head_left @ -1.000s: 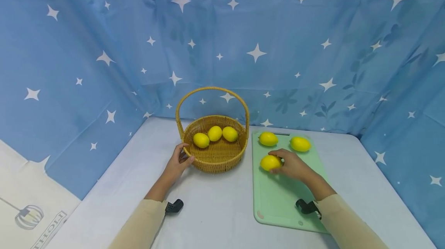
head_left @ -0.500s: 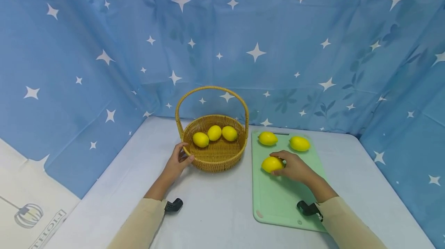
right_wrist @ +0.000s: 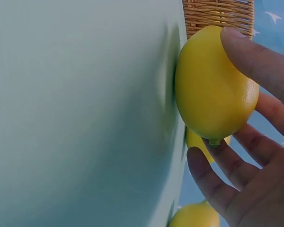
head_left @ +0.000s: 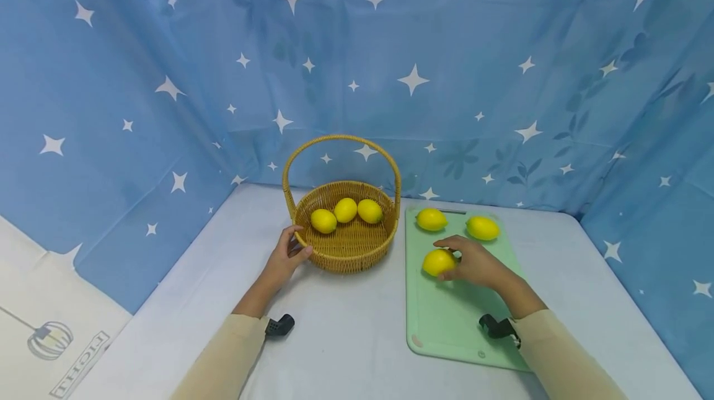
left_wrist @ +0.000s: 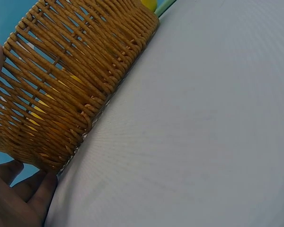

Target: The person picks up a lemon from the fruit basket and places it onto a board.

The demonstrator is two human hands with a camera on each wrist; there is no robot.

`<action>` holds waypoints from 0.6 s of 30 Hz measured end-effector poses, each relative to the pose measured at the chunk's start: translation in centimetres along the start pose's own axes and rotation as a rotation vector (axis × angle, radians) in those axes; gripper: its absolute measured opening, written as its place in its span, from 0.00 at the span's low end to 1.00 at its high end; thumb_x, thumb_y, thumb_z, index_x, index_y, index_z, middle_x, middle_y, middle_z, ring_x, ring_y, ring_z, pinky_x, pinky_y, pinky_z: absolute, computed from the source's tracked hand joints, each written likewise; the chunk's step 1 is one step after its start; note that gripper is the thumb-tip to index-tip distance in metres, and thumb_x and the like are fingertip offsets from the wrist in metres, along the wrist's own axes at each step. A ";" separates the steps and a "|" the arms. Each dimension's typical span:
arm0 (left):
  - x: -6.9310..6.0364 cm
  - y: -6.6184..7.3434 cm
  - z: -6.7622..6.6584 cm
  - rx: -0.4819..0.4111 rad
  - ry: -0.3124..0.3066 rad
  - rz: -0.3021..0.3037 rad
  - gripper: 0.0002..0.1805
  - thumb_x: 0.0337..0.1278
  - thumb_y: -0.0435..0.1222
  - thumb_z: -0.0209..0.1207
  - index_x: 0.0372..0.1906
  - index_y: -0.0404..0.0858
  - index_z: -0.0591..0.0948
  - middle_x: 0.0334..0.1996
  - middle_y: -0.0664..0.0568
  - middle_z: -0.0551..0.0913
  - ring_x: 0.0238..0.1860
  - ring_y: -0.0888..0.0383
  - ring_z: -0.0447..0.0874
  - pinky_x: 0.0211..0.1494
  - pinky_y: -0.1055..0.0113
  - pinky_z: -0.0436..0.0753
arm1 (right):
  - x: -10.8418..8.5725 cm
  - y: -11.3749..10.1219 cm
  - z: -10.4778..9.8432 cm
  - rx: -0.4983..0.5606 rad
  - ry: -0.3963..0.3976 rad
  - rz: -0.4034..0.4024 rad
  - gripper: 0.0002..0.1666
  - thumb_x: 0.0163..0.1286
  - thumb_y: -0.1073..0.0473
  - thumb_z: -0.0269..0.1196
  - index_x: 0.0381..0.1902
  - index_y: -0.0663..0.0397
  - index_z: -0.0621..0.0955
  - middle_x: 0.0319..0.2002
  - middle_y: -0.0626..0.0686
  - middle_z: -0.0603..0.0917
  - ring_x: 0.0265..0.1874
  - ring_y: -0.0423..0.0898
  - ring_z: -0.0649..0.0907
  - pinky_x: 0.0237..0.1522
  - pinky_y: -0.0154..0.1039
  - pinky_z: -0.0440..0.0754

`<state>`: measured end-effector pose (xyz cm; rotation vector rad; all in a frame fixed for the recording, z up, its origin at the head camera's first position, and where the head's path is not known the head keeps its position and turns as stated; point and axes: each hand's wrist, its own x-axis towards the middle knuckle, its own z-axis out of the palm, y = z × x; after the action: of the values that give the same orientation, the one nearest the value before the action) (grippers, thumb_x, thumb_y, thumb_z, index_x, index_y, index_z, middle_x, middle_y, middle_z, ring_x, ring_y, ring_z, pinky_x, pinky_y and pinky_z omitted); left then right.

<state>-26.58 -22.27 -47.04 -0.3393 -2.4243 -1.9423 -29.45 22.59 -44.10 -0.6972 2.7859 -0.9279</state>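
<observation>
The wicker basket point(head_left: 348, 263) holds three lemons point(head_left: 323, 221) grouped toward its back and left. My left hand point(head_left: 281, 262) grips the basket's left front side; in the left wrist view its thumb lies high on the woven wall point(left_wrist: 75, 71) and its fingers point(left_wrist: 38, 189) are low against it. On the green cutting board point(head_left: 446, 325), my right hand point(head_left: 474, 263) pinches a lemon point(head_left: 437, 262) from its right side. The right wrist view shows the thumb on top of that lemon point(right_wrist: 213, 85) and the other fingers spread beside and behind it.
Two more lemons lie at the board's far end, one left point(head_left: 431, 219) and one right point(head_left: 483, 228). A tall arched handle point(head_left: 343, 137) rises over the basket. Behind the white-covered table point(head_left: 334, 350) hangs a blue star-patterned curtain point(head_left: 357, 34).
The lemon at my right hand has shifted slightly to the right on the board, together with the hand. My left hand and the basket have kept their places, while the head view has tilted a little.
</observation>
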 end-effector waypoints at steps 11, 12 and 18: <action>-0.1 0.1 0.0 0.000 -0.006 -0.004 0.35 0.68 0.37 0.58 0.71 0.35 0.55 0.74 0.37 0.50 0.72 0.39 0.52 0.69 0.51 0.64 | 0.8 -1.2 -0.9 -0.139 -0.065 -0.004 0.43 0.49 0.48 0.78 0.62 0.55 0.77 0.61 0.59 0.75 0.58 0.59 0.74 0.58 0.58 0.73; -0.1 0.1 0.1 0.001 -0.005 -0.001 0.34 0.68 0.37 0.58 0.71 0.35 0.55 0.74 0.37 0.50 0.72 0.39 0.52 0.70 0.51 0.64 | 0.9 -1.3 -1.0 -0.151 -0.075 -0.001 0.43 0.49 0.47 0.78 0.62 0.55 0.77 0.61 0.59 0.75 0.59 0.60 0.73 0.59 0.59 0.72; 0.0 0.3 0.0 0.012 -0.003 0.029 0.32 0.68 0.35 0.58 0.70 0.35 0.56 0.74 0.35 0.49 0.72 0.36 0.50 0.70 0.48 0.61 | 1.3 -2.0 -1.8 -0.180 -0.102 -0.020 0.42 0.52 0.46 0.76 0.63 0.53 0.76 0.62 0.59 0.73 0.60 0.60 0.73 0.58 0.58 0.74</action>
<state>-26.49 -22.18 -46.80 -0.3753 -2.4180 -1.9162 -30.26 21.56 -41.43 -0.7744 2.8000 -0.6304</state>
